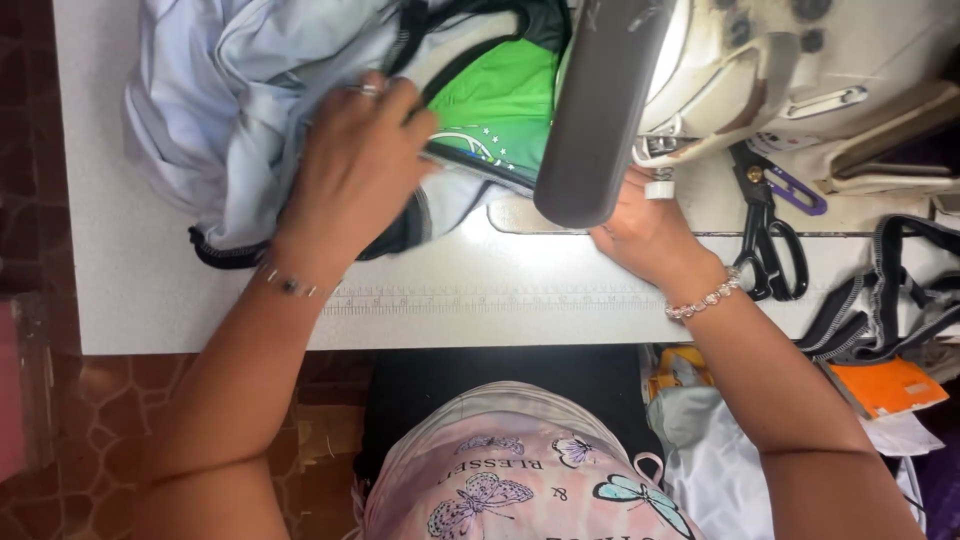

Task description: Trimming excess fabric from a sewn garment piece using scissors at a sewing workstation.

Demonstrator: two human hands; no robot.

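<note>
Tabletop (150, 300): white, speckled, ruler strip along front edge.
Floor (90, 420): reddish-brown irregular stone tiles, left side.
Light: even, bright, soft shadows.
Under tabletop: dark gap.

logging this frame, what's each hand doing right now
Left hand: fingers curled, pressing on the pale blue and green garment.
Right hand: under the sewing machine head, grip cannot be told.

Bare arms, ring on left hand (355, 165), beaded bracelet at right hand (648, 232), pink butterfly-print shirt (520, 475)
</note>
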